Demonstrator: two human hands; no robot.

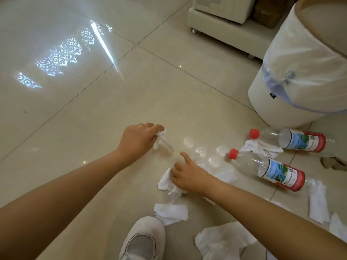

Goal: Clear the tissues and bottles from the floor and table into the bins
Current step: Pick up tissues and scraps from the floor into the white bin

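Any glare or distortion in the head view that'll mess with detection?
Head view: patterned window glare on the floor tiles upper left; round light reflections beside the right hand; wide-angle bending tilts the bin; left hand and its tissue slightly soft.

My arms are bare to the frame edge, no sleeves, watch or rings on either hand. I wear a white slip-on shoe (143,239) with a grey mesh panel.

Bright even indoor light, patterned window glare on glossy floor tiles (56,59) toward 10 o'clock, soft shadows, wide-angle bending at edges, slight softness throughout.
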